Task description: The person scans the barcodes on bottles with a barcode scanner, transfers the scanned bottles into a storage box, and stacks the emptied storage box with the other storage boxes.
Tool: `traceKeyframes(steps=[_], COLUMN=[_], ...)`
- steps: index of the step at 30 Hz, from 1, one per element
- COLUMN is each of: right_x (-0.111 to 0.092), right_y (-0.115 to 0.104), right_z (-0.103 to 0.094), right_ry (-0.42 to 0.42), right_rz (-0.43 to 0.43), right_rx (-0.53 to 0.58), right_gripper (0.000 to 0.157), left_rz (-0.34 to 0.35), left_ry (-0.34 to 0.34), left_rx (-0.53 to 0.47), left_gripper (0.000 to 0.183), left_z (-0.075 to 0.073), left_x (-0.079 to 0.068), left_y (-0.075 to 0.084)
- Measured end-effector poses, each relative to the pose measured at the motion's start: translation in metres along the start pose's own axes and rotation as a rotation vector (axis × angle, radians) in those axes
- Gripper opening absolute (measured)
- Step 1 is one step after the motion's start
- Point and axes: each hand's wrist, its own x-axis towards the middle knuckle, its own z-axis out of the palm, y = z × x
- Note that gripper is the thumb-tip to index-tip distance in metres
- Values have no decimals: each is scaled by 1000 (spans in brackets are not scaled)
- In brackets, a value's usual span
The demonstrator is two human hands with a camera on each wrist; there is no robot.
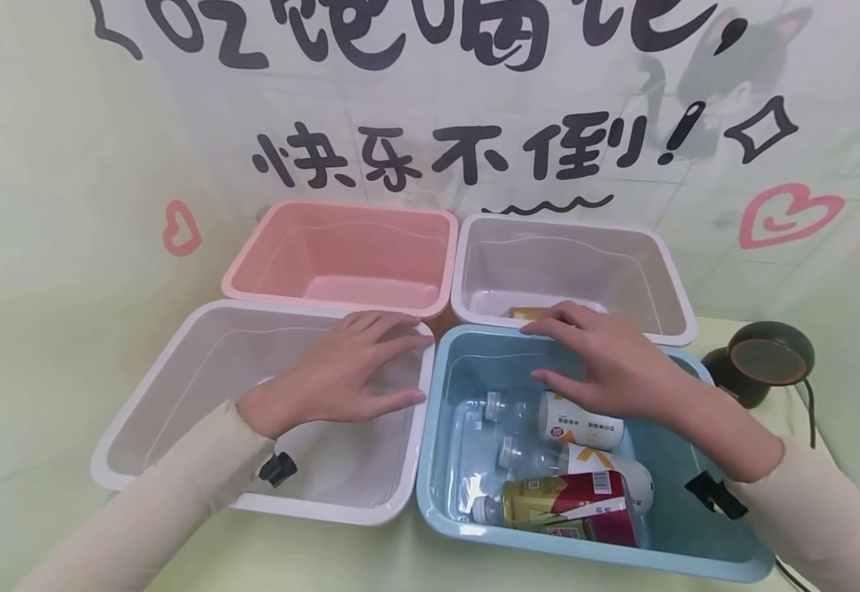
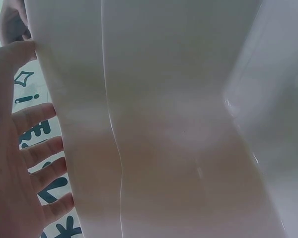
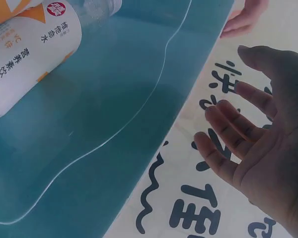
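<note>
My left hand hovers over the front left pale grey bin, its fingers relaxed and spread near the right rim, holding nothing. Over the back part of the blue bin, my right hand is held with loosely bent fingers and nothing in its grasp. Inside that blue bin three bottles lie on their sides. Two have white labels with orange marks: the rear bottle and the middle bottle. The front bottle has a red and gold label. In the right wrist view, the right palm shows no object.
Behind stand a pink bin and a second pale grey bin. A golden item lies in the latter, partly hidden by its rim and my right hand. A black round-headed device with a cable stands at right. A printed cloth hangs behind.
</note>
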Motion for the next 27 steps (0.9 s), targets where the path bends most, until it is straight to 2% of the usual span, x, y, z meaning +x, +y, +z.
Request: traceKeyframes(steps=[12, 20, 27], right_x=[-12, -20, -28], right_y=[-15, -17, -13], right_z=[23, 40, 60], right_ry=[-130, -244, -278], right_rz=[44, 110, 105], right_rx=[-46, -52, -106], right_gripper=[55, 56, 58], left_rz=[-9, -12, -13], left_ry=[-13, -8, -6], left_rx=[-13, -5, -2], left_gripper=[68, 68, 68], left_z=[-3, -1, -1], left_x=[1, 0, 0], left_y=[2, 2, 2])
